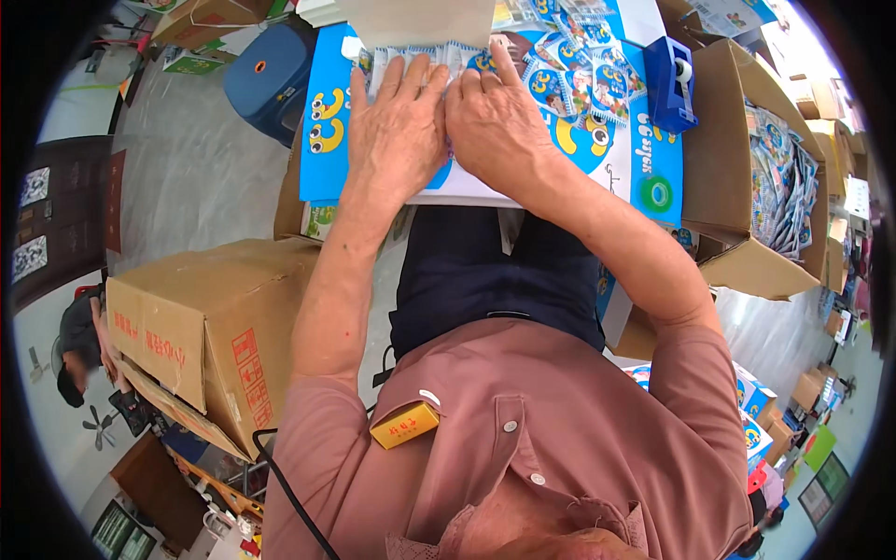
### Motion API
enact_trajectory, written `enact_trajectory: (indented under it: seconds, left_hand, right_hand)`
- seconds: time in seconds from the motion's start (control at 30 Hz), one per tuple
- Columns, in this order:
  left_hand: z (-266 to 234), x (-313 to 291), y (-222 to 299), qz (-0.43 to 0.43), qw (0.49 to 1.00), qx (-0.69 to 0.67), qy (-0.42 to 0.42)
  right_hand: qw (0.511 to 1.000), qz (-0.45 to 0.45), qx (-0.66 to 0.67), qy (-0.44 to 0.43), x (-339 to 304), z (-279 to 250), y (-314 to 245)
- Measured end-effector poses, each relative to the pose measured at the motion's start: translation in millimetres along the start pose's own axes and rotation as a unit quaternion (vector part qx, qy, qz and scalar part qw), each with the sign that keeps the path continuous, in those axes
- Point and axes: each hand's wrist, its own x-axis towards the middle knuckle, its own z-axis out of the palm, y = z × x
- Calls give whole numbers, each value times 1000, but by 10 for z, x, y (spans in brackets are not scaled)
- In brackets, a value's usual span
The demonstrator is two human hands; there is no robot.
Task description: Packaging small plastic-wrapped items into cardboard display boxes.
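Work in hand looks like settling the row of small packets (455, 52) at the far edge of the blue printed worktop (327, 177), right under the fingertips & just below a pale upright flap (425, 21). To do it well: press w/ finger pads, not nails, b/c thin wrappers probably crease or split easily. Equal push L & R, else one end likely rides up. Work from the middle outward, short pats rather than one hard shove, & square the tops before letting go. Watch the flap too: knuckles or fingertips could bend it if they slide too far fwd. Loose packets (611, 86) lie in a heap just to the R, so R elbow & wrist moves should be small, else they'd probably scatter. Tape dispenser (667, 82) & green tape roll (646, 193) sit farther R, clear of both hands.

Pose: L hand (397, 131) is palm-down, fingers straight, a bit apart, tips over the row; nothing seen clamped in it. R hand (499, 126) lies alongside, angled in from the R, little finger stretched fwd, other fingers closer tog. & more bent; undersides hidden, so can't tell if it pinches a packet. Hands nearly meet btwn the index fingers; actual contact unclear. L forearm runs approx straight up, R forearm slants inward, elbow out wide.
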Motion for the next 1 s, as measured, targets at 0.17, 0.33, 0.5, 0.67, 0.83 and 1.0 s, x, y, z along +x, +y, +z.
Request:
enact_trajectory:
  seconds: [0.17,0.33,0.5,0.67,0.83,1.0]
  left_hand:
    - [32,-69,-130,-15,992,-99,82]
    - [-90,-36,-258,-264,789,-504,232]
    - [383,120,-717,-329,550,-747,175]
    - [372,205,-647,-308,549,-767,124]
    - [381,214,-618,-311,577,-749,97]
    - [355,181,-513,-330,664,-663,99]
  right_hand:
    - [952,17,169,254,-72,288,116]
    - [776,158,345,503,-193,562,328]
    - [480,326,711,396,180,770,109]
    - [564,343,685,309,249,599,75]
    - [785,354,410,301,383,735,75]
    - [820,351,395,217,357,657,132]
